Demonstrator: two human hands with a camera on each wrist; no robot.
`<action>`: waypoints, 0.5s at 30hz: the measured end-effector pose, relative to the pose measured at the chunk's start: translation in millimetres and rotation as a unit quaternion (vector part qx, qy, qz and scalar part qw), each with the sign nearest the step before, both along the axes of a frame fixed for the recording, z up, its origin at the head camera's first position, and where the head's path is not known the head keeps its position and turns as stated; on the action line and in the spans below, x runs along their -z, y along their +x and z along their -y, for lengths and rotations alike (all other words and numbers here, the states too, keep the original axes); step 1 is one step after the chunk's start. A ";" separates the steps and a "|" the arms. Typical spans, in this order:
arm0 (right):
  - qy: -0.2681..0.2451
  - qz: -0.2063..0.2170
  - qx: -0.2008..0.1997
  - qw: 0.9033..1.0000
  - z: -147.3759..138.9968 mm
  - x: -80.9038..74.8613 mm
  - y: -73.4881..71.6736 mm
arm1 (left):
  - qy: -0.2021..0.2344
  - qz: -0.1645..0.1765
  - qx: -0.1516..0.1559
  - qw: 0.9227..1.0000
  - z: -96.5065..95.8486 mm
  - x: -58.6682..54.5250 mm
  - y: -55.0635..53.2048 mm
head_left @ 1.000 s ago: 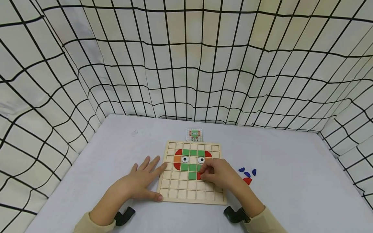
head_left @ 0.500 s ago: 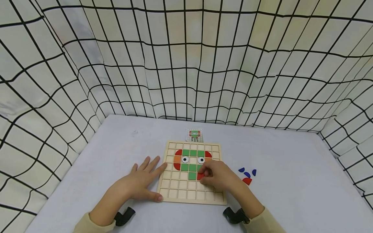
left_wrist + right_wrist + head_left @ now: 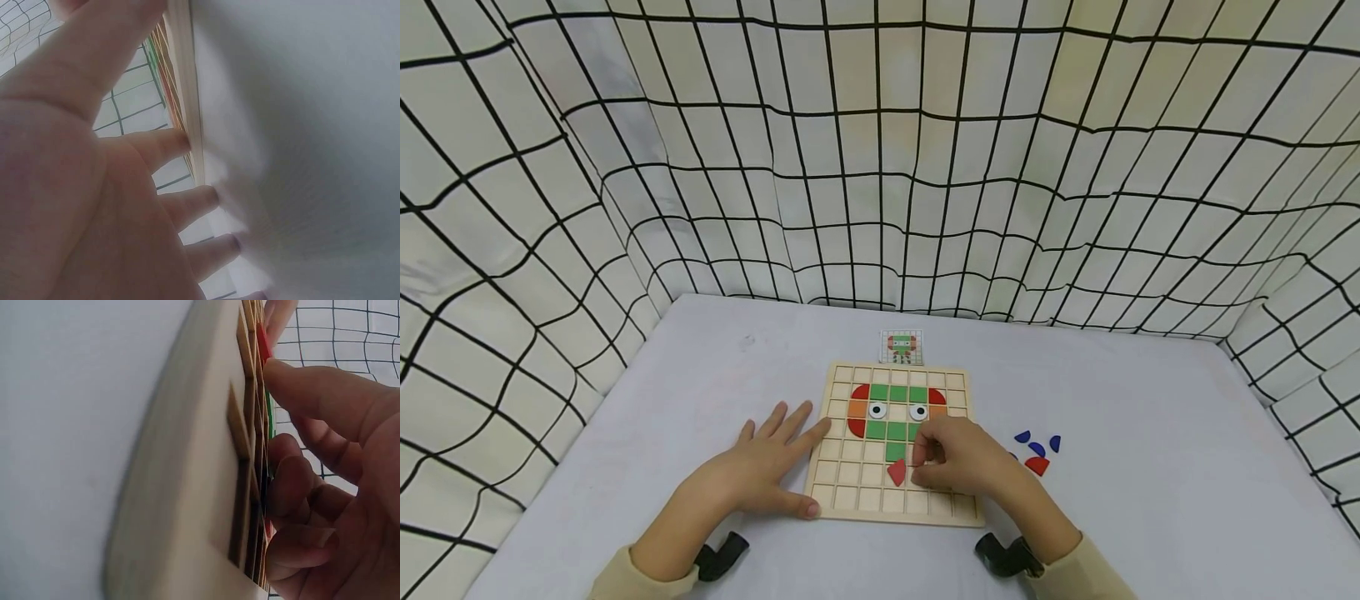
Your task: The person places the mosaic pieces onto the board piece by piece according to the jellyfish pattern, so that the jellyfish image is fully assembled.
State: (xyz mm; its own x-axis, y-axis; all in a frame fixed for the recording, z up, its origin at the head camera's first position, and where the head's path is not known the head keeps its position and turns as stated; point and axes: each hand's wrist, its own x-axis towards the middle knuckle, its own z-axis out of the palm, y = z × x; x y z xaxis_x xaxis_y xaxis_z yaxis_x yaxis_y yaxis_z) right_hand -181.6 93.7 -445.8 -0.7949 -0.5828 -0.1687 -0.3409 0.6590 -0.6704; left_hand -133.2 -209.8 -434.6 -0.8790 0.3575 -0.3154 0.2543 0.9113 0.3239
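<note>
A wooden grid board (image 3: 857, 500) carries flat coloured pieces and two eye pieces. My right hand (image 3: 958, 454) is over its right half, fingers curled in, thumb and index fingertips close to each other and nothing showing between them. Just left of those fingertips, a red fan-shaped piece (image 3: 897, 472) lies askew below a green square (image 3: 895, 452). In the right wrist view the thumb tip comes right beside a red edge (image 3: 263, 341). My left hand (image 3: 767, 471) rests spread out on the left, index fingertip and thumb at the board's left edge (image 3: 187, 81).
Several blue half-round pieces (image 3: 1037, 449) and a red piece (image 3: 1037, 466) lie on the white table, right of the board. A small picture card (image 3: 901, 347) stands behind the board. Black netting (image 3: 880, 177) surrounds the table's back and sides.
The red fan-shaped piece has left the cell right of the green square and moved down and left. My right hand has shifted slightly downward. The left hand has stayed still.
</note>
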 end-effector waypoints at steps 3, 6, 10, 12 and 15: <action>-0.008 -0.014 -0.014 1.000 1.2 -2.2 1.4 | 0.001 0.001 0.001 1.000 0.0 -0.1 -0.2; -0.001 -0.022 -0.049 0.999 4.1 -3.8 3.4 | -0.002 0.000 0.002 1.000 0.5 0.2 -0.7; 0.042 -0.038 -0.085 0.995 7.9 -3.9 6.7 | -0.003 0.000 0.002 1.000 1.1 0.3 -1.4; 0.058 -0.050 -0.089 0.993 8.7 -3.6 8.3 | -0.001 0.001 0.001 1.000 1.2 0.2 -1.4; 0.059 -0.058 -0.087 0.993 8.9 -3.1 9.0 | 0.000 0.000 0.001 1.000 1.0 0.5 -1.1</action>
State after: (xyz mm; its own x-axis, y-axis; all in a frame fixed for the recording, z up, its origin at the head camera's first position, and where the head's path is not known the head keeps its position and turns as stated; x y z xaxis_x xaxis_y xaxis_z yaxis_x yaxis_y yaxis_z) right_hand -172.5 84.9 -442.7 -0.7025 -0.6939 -0.1579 -0.5261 0.6558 -0.5413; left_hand -134.3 -210.8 -435.1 -0.8787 0.3584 -0.3153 0.2557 0.9112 0.3230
